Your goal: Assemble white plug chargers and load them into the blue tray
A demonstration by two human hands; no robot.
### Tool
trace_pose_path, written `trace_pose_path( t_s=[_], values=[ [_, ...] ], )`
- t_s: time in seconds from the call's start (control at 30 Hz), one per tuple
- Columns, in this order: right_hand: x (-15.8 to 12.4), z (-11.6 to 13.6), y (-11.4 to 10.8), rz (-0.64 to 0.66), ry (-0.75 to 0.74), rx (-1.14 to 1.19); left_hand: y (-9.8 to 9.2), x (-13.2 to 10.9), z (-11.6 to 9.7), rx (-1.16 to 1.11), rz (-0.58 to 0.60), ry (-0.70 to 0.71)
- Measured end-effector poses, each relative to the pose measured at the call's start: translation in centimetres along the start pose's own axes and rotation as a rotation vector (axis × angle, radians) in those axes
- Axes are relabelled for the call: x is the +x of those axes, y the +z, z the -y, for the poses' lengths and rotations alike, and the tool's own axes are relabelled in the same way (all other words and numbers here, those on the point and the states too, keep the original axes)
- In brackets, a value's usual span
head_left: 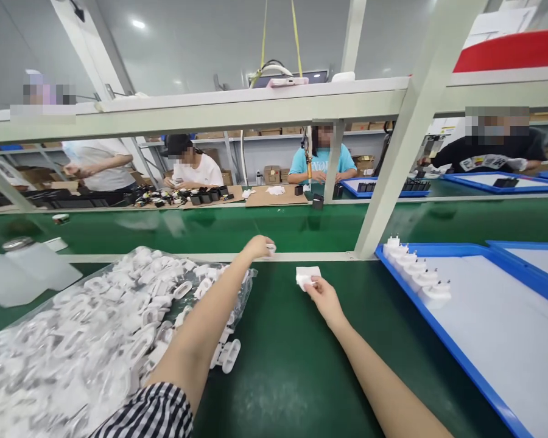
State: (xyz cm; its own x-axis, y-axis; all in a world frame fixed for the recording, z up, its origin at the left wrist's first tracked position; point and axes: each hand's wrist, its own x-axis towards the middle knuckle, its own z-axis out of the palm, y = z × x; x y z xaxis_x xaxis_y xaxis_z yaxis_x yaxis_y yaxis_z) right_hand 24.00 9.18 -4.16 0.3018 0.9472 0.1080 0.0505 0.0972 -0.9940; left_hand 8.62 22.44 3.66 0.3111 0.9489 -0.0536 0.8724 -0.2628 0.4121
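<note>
White piece (307, 273): 1, right fingers (319, 285); small part (271, 249): 1, left fingers (262, 240)

White parts (95, 340), green tabletop (274, 347), blue tray rim (439, 333) — checked sleeve (150, 413)

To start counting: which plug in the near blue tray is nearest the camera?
The plug at the row's lower end; the other plugs stand farther back along the left rim of the tray.

Translucent jug (36, 271) at far left, pinkish device (287, 81) on the overhead rail (237, 111), turquoise-shirted co-worker (320, 160) beyond.
</note>
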Motion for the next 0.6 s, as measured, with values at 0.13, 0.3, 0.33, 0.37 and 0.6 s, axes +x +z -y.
trace_pose_path(
  t_s=[0.13,0.3,0.33,0.37,0.6],
  values=[
    [-0.1,0.8,-0.8,0.014,0.038,0.085,3.8,-5.0,-3.5,-0.142,0.06,0.101],
    [-0.4,2.1,-1.5,0.086,0.019,0.069,8.6,-9.4,-3.3,-0.615,0.001,0.097],
    [-0.4,2.4,-1.5,0.113,-0.001,0.031,9.2,-9.6,-3.0,-0.724,-0.023,0.091],
    [-0.5,2.5,-1.4,0.142,-0.029,-0.028,9.6,-9.7,-2.8,-0.805,-0.039,0.089],
    [-1.4,3.0,-0.8,0.202,-0.249,-0.579,10.1,-9.3,-2.9,-0.861,-0.058,0.12]
  ],
)
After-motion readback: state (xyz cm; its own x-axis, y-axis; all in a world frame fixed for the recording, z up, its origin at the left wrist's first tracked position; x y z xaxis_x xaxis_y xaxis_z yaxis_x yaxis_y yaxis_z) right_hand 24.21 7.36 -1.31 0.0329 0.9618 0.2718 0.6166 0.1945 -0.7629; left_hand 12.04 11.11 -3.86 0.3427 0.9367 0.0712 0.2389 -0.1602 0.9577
